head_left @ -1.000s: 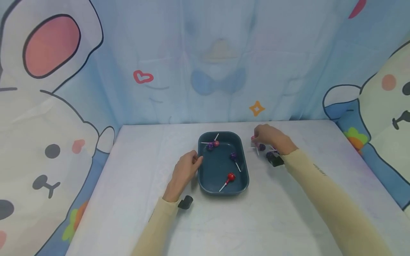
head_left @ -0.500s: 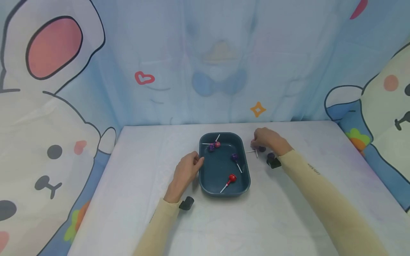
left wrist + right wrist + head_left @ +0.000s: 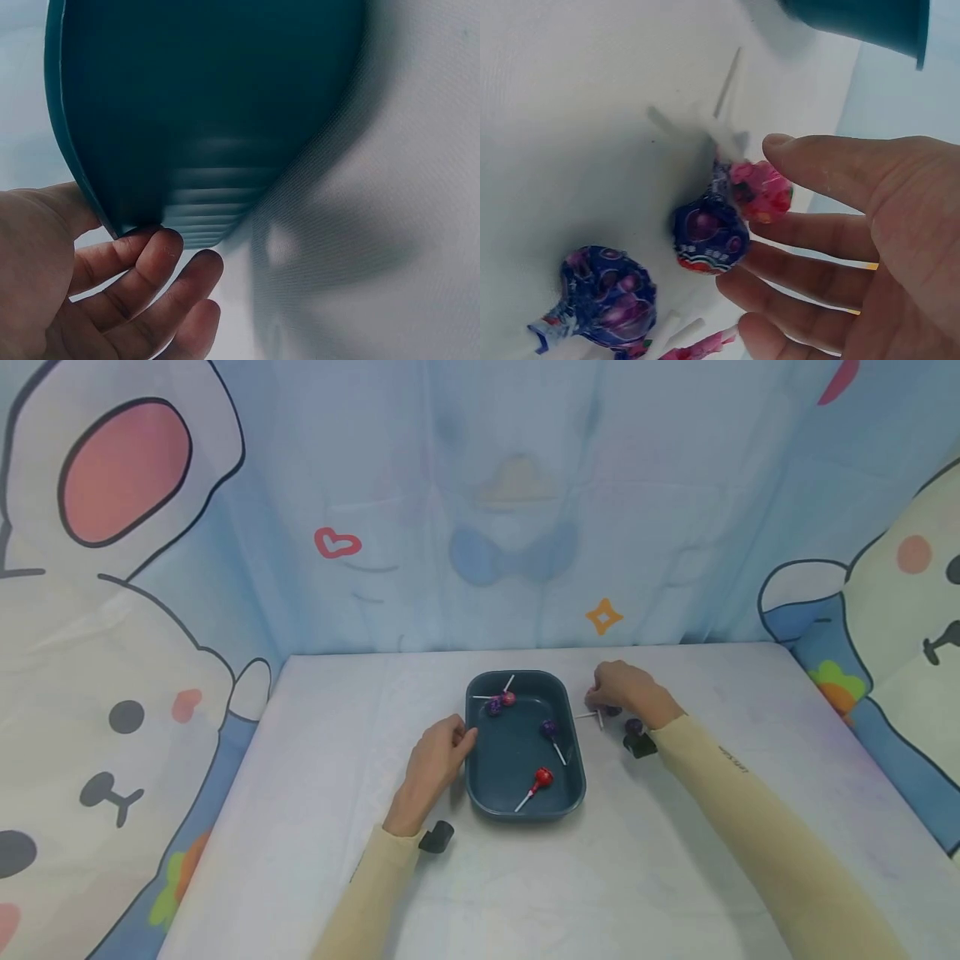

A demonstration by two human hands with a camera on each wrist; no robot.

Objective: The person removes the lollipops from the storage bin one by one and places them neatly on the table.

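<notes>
My left hand (image 3: 433, 758) pinches the left rim of a dark teal tray (image 3: 495, 764); in the left wrist view the thumb lies over the rim and the fingers (image 3: 161, 259) are against the outer wall. To the right of the tray, my right hand (image 3: 628, 689) has thumb and forefinger around a pink-wrapped lollipop (image 3: 761, 191). A purple-wrapped lollipop (image 3: 709, 232) lies right beside it, near the other fingertips. Another purple lollipop (image 3: 607, 296) lies further off. Inside the tray are a red lollipop (image 3: 543, 777), a purple one (image 3: 549, 727) and a pink-and-purple pair at the far end.
A pink wrapper and white sticks (image 3: 697, 346) show at the bottom of the right wrist view. The white-covered table (image 3: 352, 710) meets a blue cartoon-print curtain (image 3: 510, 602) at the back. Black wrist cameras (image 3: 437, 837) sit under both wrists.
My right hand has come slightly nearer and lower over the lollipops, and its fingers now cover the pink one in the head view. The left hand and tray stay in place.
</notes>
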